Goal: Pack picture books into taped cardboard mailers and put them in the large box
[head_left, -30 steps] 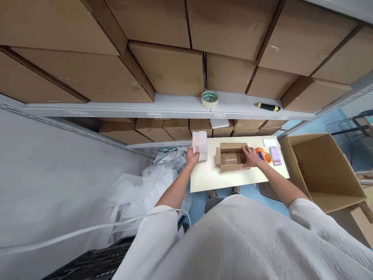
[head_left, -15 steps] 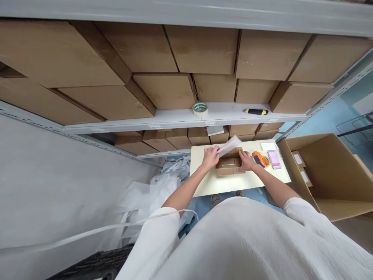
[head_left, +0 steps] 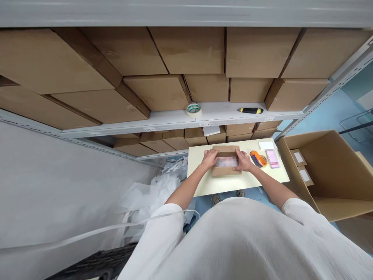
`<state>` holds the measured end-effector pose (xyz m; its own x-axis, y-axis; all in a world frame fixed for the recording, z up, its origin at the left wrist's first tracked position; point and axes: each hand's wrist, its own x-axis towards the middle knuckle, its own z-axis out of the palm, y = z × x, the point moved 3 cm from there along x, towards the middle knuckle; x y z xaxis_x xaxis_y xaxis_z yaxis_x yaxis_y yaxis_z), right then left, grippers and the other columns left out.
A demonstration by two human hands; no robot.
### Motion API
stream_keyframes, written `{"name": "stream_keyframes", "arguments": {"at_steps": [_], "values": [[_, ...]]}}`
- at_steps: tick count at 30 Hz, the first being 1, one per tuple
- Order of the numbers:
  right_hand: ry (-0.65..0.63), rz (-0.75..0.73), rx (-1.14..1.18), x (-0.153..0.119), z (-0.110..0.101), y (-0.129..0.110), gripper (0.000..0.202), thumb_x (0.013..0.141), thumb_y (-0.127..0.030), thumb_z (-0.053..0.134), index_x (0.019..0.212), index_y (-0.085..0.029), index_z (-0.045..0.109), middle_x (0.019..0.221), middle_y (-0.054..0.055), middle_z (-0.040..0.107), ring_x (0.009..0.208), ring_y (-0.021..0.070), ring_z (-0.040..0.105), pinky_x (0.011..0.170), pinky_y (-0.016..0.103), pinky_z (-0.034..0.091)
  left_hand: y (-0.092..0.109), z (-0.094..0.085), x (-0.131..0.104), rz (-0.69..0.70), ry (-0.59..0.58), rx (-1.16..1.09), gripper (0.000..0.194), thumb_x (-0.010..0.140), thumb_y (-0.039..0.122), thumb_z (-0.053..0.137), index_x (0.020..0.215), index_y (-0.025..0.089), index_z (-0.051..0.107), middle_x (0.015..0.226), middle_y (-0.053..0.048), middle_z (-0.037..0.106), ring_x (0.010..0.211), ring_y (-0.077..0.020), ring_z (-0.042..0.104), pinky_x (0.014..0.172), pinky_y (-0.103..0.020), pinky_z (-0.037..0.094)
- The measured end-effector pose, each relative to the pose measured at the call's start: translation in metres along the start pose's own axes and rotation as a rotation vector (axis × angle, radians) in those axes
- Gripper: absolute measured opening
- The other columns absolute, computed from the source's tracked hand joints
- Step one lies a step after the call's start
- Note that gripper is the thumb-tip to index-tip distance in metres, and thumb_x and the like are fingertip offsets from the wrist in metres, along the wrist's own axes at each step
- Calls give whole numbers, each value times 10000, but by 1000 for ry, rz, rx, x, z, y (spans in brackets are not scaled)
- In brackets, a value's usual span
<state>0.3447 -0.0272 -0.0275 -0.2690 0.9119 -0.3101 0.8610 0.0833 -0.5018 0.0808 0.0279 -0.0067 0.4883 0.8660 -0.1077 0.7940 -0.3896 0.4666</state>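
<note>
A small open cardboard box sits on the pale table, its flaps raised at front and back. Flat inside lies a whitish, slightly pink wrapped pack. My left hand is at the box's left side, fingers bent over the edge; its fingertips, near the pack, are partly hidden. At the right wall, my right hand grips the box, thumb toward the front and fingers at the back. Right of this hand lies an orange and blue tape dispenser.
Pink papers and a white card lie on the table's right. A large open carton stands beyond. On the shelf are a tape roll, a yellow-black cutter and stacked boxes. Plastic wrapping heaps at left.
The whitish pack, earlier raised at a slant in my left hand, now lies flat in the box. My left hand has come to the box's left edge; the right stays at its right wall.
</note>
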Motion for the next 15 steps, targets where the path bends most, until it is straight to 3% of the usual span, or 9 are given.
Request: {"name": "stream_keyframes", "arguments": {"at_steps": [5,8,10,13,15], "values": [[100,-32,-23,-3,-1,10,1195,836,-586,790,1774,-316,100,1814,157,203,1614,432,234,1253,649,265,-19,-8,-20,-112,210,-46,281,1022,230,508,1249,246,673,1369,-138,684,1296,-347,576,1093,-512,410],[307,60,51,-6,-8,26,862,957,-576,605,1711,-265,326,1779,176,287,1596,433,295,1256,682,270,-36,-7,-31,-207,373,-154,306,990,218,531,1268,236,655,1427,-144,643,1326,-343,572,1097,-509,449],[458,172,181,-7,-14,41,711,994,-551,507,1622,-223,458,1694,199,427,1522,415,427,1228,651,357,-49,-3,-37,-280,453,-280,311,978,195,516,1261,229,640,1390,-140,658,1254,-309,627,1078,-486,489],[550,379,521,-8,-16,63,577,997,-521,447,1439,-182,594,1321,187,712,1157,327,702,1042,530,571,-66,12,-44,-395,453,-546,308,950,140,480,1207,225,625,1179,-91,724,1008,-228,712,988,-423,560],[513,458,767,-7,-12,70,466,970,-480,487,1303,-193,641,1052,118,764,873,256,742,864,450,642,-72,23,-47,-421,397,-681,308,903,101,481,1147,219,625,1087,-58,730,905,-192,722,936,-388,585]]}}
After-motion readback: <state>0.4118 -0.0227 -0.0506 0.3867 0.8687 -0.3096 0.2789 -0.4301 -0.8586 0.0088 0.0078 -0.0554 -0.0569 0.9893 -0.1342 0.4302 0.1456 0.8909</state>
